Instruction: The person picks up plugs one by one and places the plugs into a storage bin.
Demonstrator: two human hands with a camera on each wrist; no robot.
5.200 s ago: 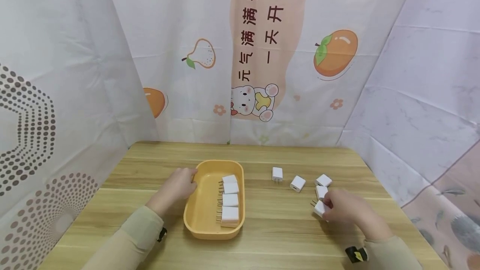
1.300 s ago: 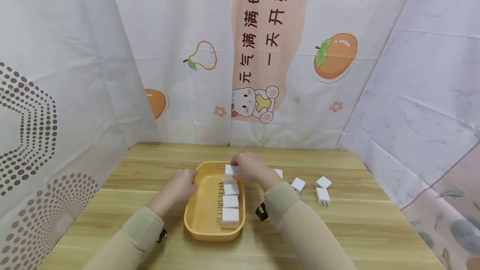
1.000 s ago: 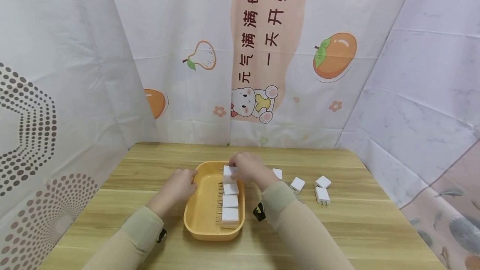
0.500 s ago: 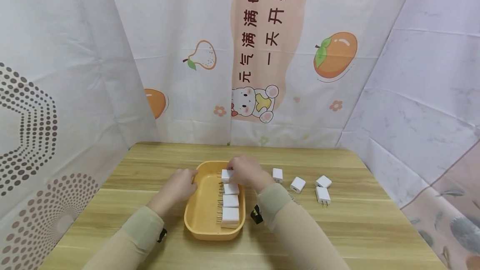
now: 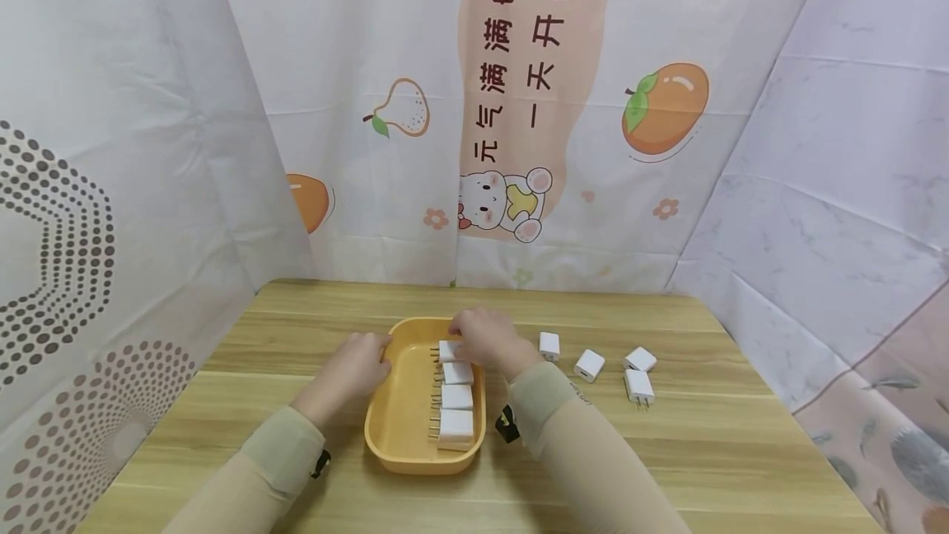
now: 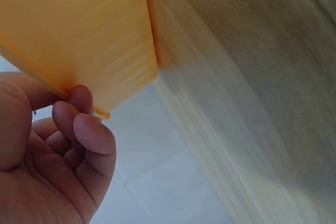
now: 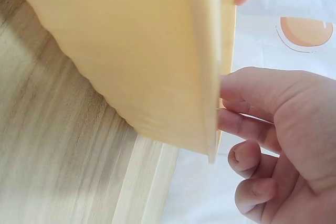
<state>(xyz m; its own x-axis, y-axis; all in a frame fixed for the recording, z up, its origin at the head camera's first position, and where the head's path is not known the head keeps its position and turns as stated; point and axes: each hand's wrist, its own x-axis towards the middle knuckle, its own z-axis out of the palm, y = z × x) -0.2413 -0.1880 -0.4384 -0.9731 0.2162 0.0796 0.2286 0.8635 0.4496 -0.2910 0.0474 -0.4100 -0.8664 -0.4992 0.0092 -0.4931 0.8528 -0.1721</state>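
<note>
So, left hand (image 5: 352,365) on tray (image 5: 400,419) (right hand (image 5: 489,340), charger (image 5: 447,351))

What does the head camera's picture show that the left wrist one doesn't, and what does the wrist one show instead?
Only the head view shows the right hand, the row of white plugs inside the tray, four loose plugs on the table, and the printed fruit on the curtain.
Only the left wrist view shows the palm side of the left hand, seen close up.
Both show the left hand, the tray and the table.
</note>
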